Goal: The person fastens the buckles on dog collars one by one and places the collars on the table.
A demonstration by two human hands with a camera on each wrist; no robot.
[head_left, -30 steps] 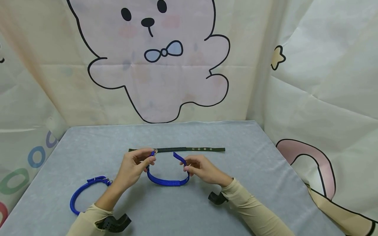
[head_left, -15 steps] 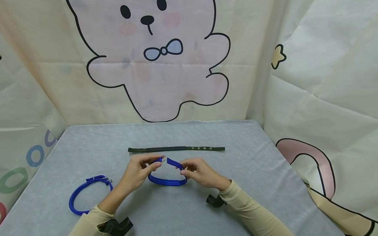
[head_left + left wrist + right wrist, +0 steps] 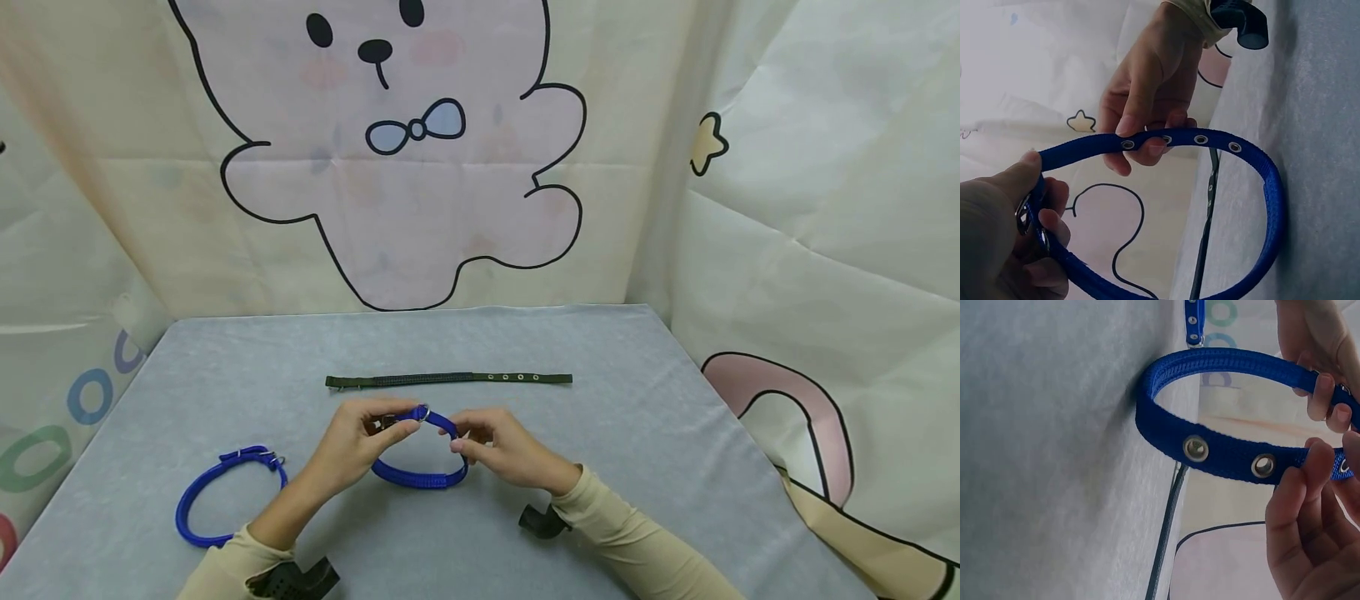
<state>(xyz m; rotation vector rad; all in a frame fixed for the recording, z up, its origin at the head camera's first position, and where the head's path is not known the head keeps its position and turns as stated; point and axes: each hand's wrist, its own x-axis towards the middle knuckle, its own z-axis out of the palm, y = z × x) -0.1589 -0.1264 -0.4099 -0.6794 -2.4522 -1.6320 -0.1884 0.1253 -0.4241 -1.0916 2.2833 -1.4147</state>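
Note:
Both hands hold a blue pet collar [image 3: 420, 480] bent into a loop above the table. My left hand [image 3: 363, 442] pinches the end with the metal buckle [image 3: 1023, 215]; its ring [image 3: 425, 413] shows just beyond the fingertips. Between thumb and fingers, my right hand [image 3: 501, 446] pinches the strap near its free end, where metal eyelets [image 3: 1263, 465] run along it. In the head view the strap's tip meets the ring end. The left wrist view shows that tip right at the left thumb, which partly hides it.
A second blue collar [image 3: 187, 500], fastened in a loop, lies at the left by the left forearm. Behind the hands a dark green collar [image 3: 450, 378] is stretched flat across the grey-covered table [image 3: 600, 350]. Printed cloth walls [image 3: 645, 125] surround the table.
The hands have come closer together, narrowing the loop. My left hand has moved right and slightly down, and the gap between strap tip and ring end has closed in the head view.

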